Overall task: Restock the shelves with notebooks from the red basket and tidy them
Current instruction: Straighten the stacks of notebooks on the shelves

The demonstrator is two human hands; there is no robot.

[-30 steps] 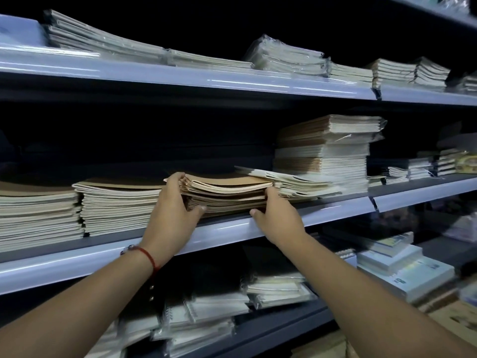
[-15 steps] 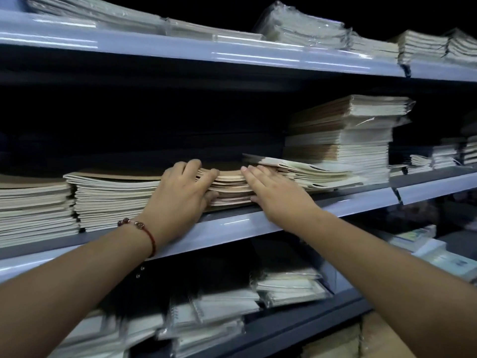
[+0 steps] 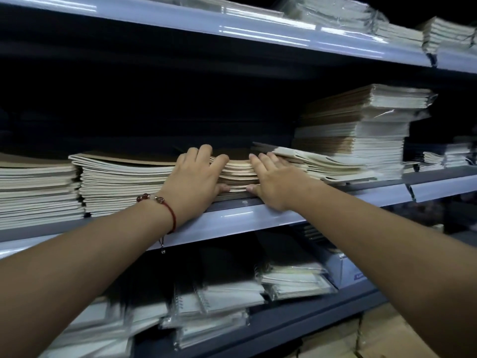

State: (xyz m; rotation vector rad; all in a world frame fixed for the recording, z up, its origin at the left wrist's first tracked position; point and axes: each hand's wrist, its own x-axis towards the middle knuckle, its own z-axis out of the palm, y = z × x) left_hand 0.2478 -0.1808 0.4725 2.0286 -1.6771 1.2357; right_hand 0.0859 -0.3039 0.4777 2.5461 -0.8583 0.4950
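Notebooks being stocked: a low brown-covered stack point(image 3: 238, 171) lies on the middle shelf point(image 3: 258, 218), between a taller stack to its left point(image 3: 121, 182) and a fanned, slumping pile to its right point(image 3: 322, 164)
Left hand point(image 3: 195, 180): fingers laid over the top front edge of the brown stack, thumb low against its front near the shelf lip; it clasps the stack's left end rather than pinching any one book
Right hand point(image 3: 271, 182): fingers nearly straight, flat against the stack's right end where it meets the fanned pile, thumb tucked low at the front
Step in hand: judged to be squaring the stack and pushing it back into line
Red basket: not in view
Risk, fanned pile: its lower books already jut over the shelf lip; a sideways shove from the right hand could slide them off the front
Risk, tall stack behind point(image 3: 361, 125): it looks uneven, its upper bundles shifted out of line; crowding the pile below may unsettle it
Risk, soft covers: the brown covers curve at the front edge; hard pressure could crease or buckle them
Risk, bracelet point(image 3: 165, 205): its loose cord hangs at the shelf lip and might snag
Lower shelf: wrapped spiral notebooks point(image 3: 219, 306), blurred
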